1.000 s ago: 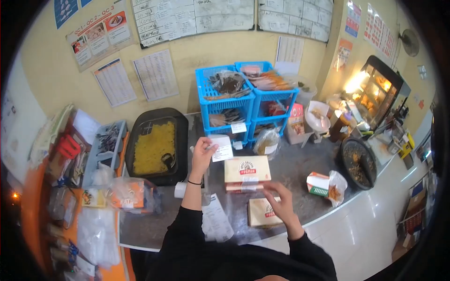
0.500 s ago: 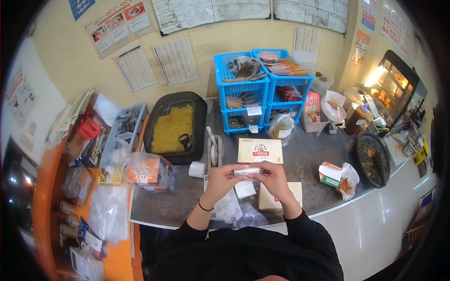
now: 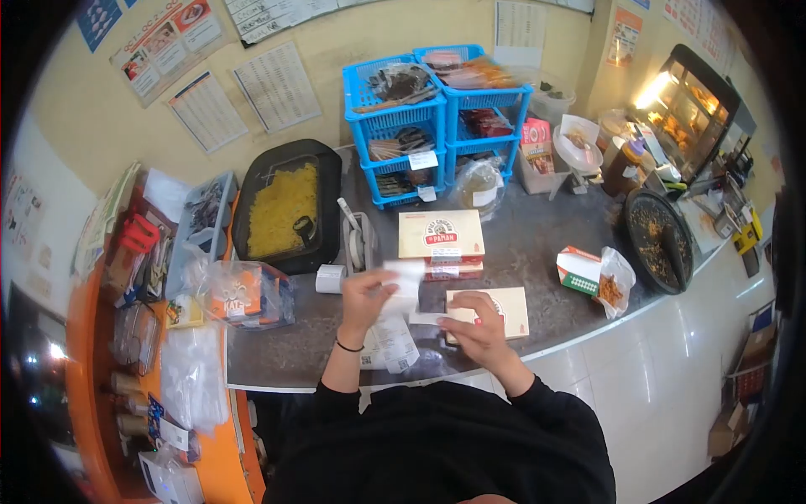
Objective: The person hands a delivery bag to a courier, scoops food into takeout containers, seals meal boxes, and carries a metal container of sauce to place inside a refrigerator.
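Left hand (image 3: 366,296) lifted just above the counter (image 3: 537,244), grip pinched shut on a small white paper slip (image 3: 405,277), held up as if for reading. Right hand (image 3: 477,326) laid flat on the near cardboard box (image 3: 497,308), fingers spread, not closed round anything, seemingly steadying the lid. Just behind, 2 stacked boxes (image 3: 441,237) with a label on the front edge. Tape dispenser (image 3: 359,242) standing beside the left hand, within easy reach. Long receipt (image 3: 388,346) lying flat under the left wrist. Blue baskets (image 3: 432,118) against the wall.
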`<action>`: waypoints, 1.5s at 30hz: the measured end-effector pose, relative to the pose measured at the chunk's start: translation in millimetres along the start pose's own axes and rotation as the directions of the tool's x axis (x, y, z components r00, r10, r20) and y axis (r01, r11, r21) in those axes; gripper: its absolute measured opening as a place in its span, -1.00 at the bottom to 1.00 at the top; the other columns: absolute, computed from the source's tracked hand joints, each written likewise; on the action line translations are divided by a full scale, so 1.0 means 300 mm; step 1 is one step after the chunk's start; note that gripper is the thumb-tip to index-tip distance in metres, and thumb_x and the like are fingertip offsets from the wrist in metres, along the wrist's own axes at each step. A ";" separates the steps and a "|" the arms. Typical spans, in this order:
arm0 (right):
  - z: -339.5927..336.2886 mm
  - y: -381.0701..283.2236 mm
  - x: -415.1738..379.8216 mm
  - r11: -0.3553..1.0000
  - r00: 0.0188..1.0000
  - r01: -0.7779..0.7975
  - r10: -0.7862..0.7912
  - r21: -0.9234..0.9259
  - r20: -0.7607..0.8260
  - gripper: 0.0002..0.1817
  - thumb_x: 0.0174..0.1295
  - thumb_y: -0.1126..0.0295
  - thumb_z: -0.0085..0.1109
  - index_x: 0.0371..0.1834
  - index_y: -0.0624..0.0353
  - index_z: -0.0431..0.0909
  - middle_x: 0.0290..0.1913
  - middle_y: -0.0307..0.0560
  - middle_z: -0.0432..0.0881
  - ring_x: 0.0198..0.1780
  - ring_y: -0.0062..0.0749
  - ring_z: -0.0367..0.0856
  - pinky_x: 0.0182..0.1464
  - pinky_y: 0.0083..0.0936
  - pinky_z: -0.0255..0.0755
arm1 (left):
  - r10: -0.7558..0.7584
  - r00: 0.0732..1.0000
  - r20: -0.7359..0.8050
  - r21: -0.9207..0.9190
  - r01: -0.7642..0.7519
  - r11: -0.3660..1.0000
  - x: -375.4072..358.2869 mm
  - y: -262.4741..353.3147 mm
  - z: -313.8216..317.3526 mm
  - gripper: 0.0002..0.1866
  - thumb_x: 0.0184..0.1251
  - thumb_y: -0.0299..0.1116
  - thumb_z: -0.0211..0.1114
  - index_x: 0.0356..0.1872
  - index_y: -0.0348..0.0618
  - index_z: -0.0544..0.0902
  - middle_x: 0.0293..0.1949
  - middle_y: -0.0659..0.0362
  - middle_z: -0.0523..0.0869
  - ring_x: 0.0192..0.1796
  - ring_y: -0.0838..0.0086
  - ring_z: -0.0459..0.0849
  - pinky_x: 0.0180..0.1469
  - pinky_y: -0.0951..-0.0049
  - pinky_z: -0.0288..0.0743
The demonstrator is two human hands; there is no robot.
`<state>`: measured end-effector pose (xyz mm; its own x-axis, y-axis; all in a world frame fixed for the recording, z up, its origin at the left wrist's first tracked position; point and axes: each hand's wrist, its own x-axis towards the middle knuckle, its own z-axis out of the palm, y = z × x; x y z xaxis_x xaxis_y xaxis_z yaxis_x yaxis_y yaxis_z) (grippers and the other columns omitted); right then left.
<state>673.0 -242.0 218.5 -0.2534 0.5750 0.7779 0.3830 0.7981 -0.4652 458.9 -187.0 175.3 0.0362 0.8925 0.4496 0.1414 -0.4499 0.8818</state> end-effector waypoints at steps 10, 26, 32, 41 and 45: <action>-0.215 0.270 -0.398 0.405 0.386 -0.914 0.839 0.032 0.384 -0.80 -0.03 0.52 0.18 -0.28 0.26 0.54 -0.63 -0.26 0.48 -0.57 -0.70 0.37 -0.50 -0.68 0.27 | -0.033 0.998 -0.060 0.746 0.067 0.663 -0.138 -0.147 0.113 -0.38 -0.11 -0.45 0.28 0.08 -0.21 0.30 0.17 -0.22 -0.01 0.20 -0.04 0.06 0.18 0.17 -0.01; -0.082 0.212 -0.367 0.562 0.579 -0.158 0.719 -0.812 0.384 -0.68 -0.16 0.28 0.23 -0.36 0.16 0.39 -0.38 -0.03 0.49 -0.26 -0.24 0.49 -0.35 -0.35 0.39 | 0.046 0.782 0.622 0.501 -0.442 0.744 -0.335 -0.251 0.410 -0.51 0.11 -0.18 0.11 0.08 -0.10 0.35 0.17 0.14 0.31 0.24 0.23 0.19 0.19 0.00 0.02; -0.182 0.285 -0.383 0.848 0.597 -0.011 0.430 -0.530 0.677 -0.83 -0.06 0.35 0.06 -0.36 0.09 0.45 -0.36 -0.10 0.44 -0.23 -0.28 0.44 -0.22 -0.41 0.35 | 0.071 0.784 0.616 0.483 -0.448 0.753 -0.337 -0.258 0.407 -0.52 0.09 -0.23 0.14 0.06 -0.15 0.37 0.14 0.13 0.35 0.23 0.26 0.22 0.18 0.04 0.07; -0.034 0.325 -0.380 0.942 0.469 0.006 0.295 -0.337 0.833 -0.77 -0.09 0.32 0.09 -0.34 0.11 0.41 -0.32 -0.03 0.46 -0.16 -0.20 0.45 -0.12 -0.32 0.32 | -0.001 0.844 0.536 0.375 -0.237 0.896 -0.336 -0.257 0.403 -0.33 0.02 -0.28 0.21 0.17 -0.27 0.17 0.12 -0.01 0.33 0.20 0.20 0.25 0.21 0.10 0.05; -0.078 0.397 -0.337 0.887 0.610 0.093 0.309 -0.453 0.729 -0.05 -0.47 0.08 0.40 0.14 -0.01 0.16 0.05 0.17 0.22 0.14 0.00 0.16 0.06 -0.11 0.07 | 0.017 0.832 0.555 0.326 -0.237 0.915 -0.325 -0.246 0.392 -0.32 0.03 -0.29 0.22 0.18 -0.26 0.15 0.13 -0.04 0.31 0.20 0.19 0.25 0.23 0.12 0.02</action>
<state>764.9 -209.3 94.4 -0.6842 0.7289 0.0228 0.7187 0.6792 -0.1489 561.2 -237.0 49.7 0.5816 0.7521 0.3101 0.4435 -0.6127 0.6542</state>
